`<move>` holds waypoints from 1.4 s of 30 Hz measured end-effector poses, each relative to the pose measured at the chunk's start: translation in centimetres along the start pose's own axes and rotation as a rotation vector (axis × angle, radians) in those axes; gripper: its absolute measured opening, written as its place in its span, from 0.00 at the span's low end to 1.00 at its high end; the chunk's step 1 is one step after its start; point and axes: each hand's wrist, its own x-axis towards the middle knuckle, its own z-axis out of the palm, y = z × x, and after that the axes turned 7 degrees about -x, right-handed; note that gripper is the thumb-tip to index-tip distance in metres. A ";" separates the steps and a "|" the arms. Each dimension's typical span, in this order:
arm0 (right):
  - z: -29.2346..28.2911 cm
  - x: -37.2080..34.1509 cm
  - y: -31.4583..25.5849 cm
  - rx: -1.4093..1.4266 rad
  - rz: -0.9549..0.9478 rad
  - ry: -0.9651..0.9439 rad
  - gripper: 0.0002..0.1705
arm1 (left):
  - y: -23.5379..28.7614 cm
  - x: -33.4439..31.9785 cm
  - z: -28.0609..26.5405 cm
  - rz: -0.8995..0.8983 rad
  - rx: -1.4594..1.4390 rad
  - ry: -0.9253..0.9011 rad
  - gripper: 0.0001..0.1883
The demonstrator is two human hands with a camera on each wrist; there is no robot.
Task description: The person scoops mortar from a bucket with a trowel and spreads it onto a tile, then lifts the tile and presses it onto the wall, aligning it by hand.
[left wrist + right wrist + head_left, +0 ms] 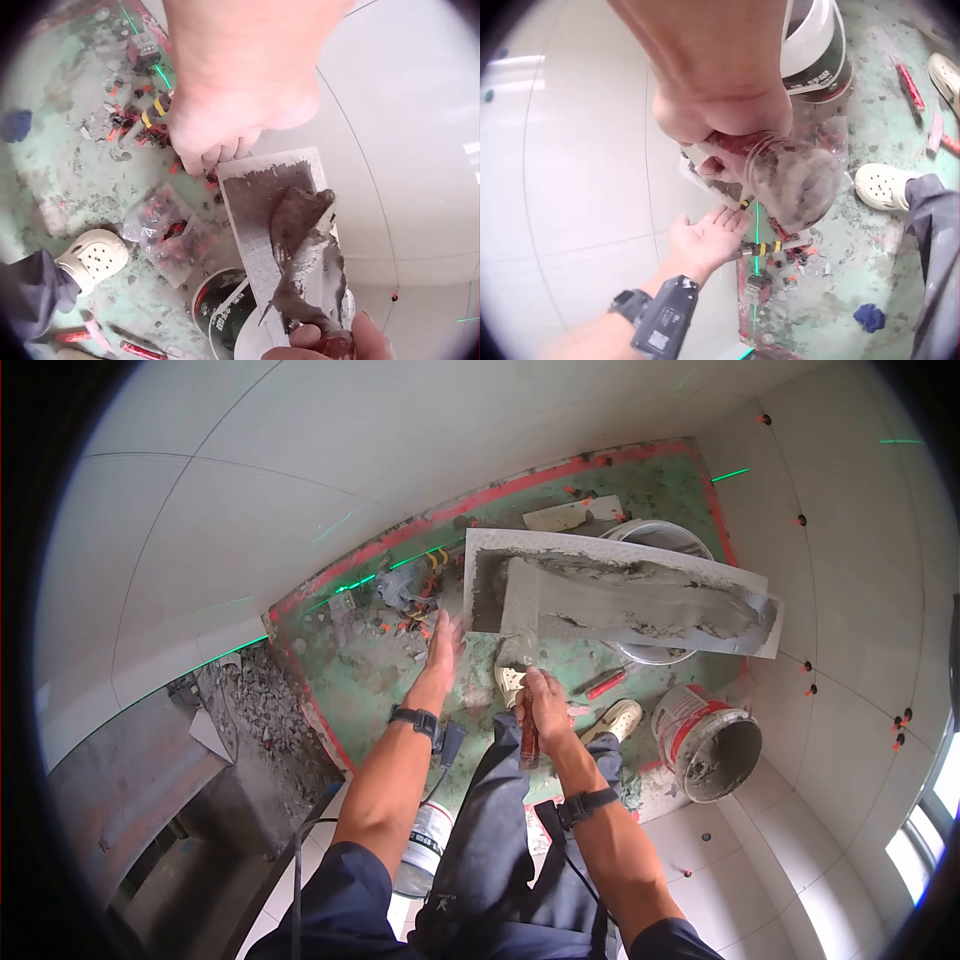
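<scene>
My right hand (545,705) grips the red handle (529,740) of a trowel, whose mortar-smeared blade (521,600) lies over the left end of a tile (482,575) coated with grey mortar. In the left wrist view, a thick clump of mortar (304,262) clings to the blade. My left hand (443,652) is held out left of the tile, holding nothing. The right wrist view shows its palm (709,240) facing up with extended fingers, near the blade (795,180). My right hand (724,124) partly hides the handle there.
A white bucket (665,538) stands beneath the tile. Another bucket (722,755) with mortar residue is at right. Red-handled tools (606,684), a plastic bag (171,232) and orange clips (410,622) lie on the green floor. Rubble (262,705) lies at left; tiled walls (230,510) surround the floor.
</scene>
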 end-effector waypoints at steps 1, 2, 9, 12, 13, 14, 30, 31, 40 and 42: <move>-0.2 0.4 0.1 -0.222 -0.031 -0.003 0.23 | 0.0 0.2 -0.2 -0.028 -0.010 0.007 0.49; -0.4 0.7 -0.1 -0.446 -0.063 -0.003 0.24 | 0.4 0.1 0.2 -0.057 -0.020 0.012 0.50; -12.5 -1.6 -5.4 -1.678 -0.134 0.392 0.26 | 1.6 -1.4 1.3 -0.053 0.025 -0.014 0.51; -15.5 -3.0 -4.1 -1.643 -0.213 0.578 0.23 | 1.1 -1.1 0.9 -0.039 0.026 -0.023 0.51; -14.7 -3.4 -3.6 -1.042 -0.131 0.527 0.22 | 1.0 -1.0 0.9 -0.040 0.019 -0.023 0.51; -13.3 -3.3 -3.2 -0.444 -0.049 0.447 0.21 | 1.1 -1.2 1.0 -0.035 0.013 -0.038 0.50; -6.0 3.6 -9.5 -1.939 -0.282 0.024 0.30 | 1.4 -0.6 -0.5 -0.073 0.007 -0.100 0.48; -6.1 5.0 -10.9 -1.948 -0.402 0.003 0.30 | 1.4 -0.6 -0.5 -0.063 0.009 -0.108 0.48; -5.1 0.1 -10.8 -1.319 -0.201 -0.005 0.26 | 2.2 -1.4 0.2 -0.108 0.054 -0.080 0.50; -4.8 -2.2 -11.9 -0.793 0.030 0.079 0.24 | 1.9 -1.0 -0.1 -0.101 0.054 -0.086 0.50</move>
